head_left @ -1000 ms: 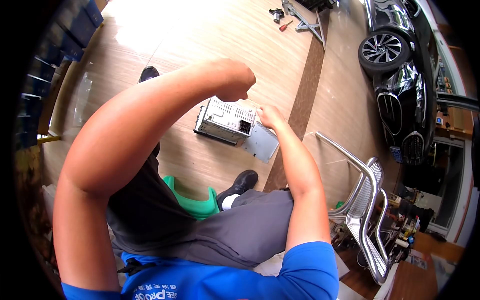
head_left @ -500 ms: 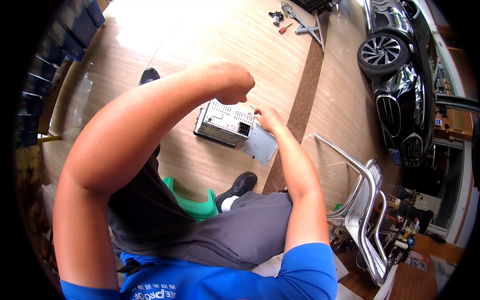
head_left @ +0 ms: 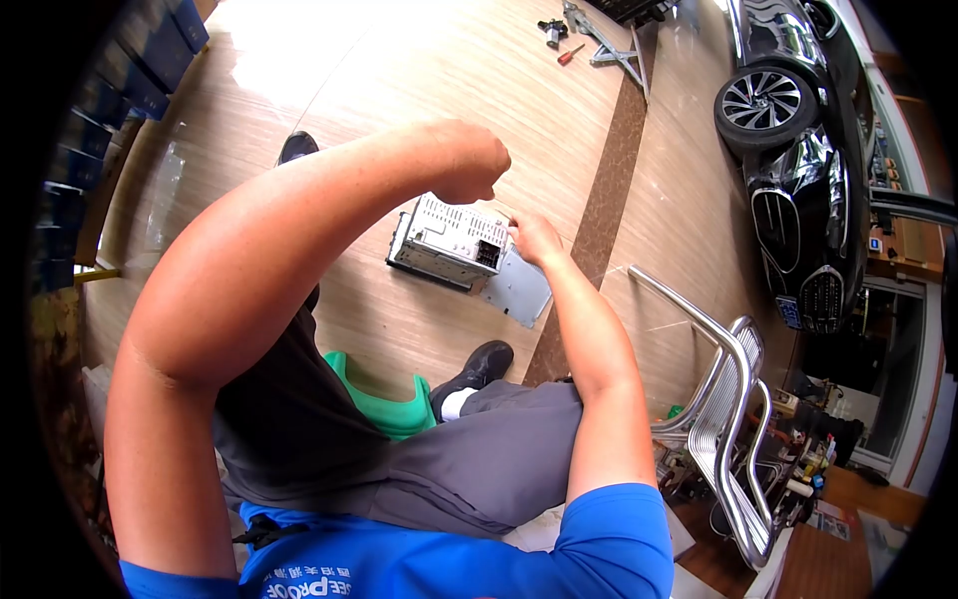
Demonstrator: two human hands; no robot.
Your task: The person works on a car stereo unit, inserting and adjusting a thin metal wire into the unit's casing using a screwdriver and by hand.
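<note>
A silver metal box unit (head_left: 449,238) with vent slots and a dark connector socket rests on the floor. Above its far edge, my left hand (head_left: 469,165) is curled closed, its fingertips turned away and whatever they grip hidden. My right hand (head_left: 537,240) is at the unit's right corner, with fingers pinched together; what lies between them is too small to tell. Something thin and pale shows between the two hands. Beside the unit, under my right hand, lies a flat grey metal plate (head_left: 519,288).
A green plastic stool (head_left: 394,411) is between my legs, near my black shoe (head_left: 486,364). A red screwdriver (head_left: 570,55) and a metal scissor-shaped frame (head_left: 609,50) lie farther off. At the right are a tubular metal chair (head_left: 733,399) and a black car (head_left: 798,170).
My right fingers have shifted slightly at the unit's corner, and the flat plate sits a little farther left. My left hand dipped slightly and came back up, still curled.
</note>
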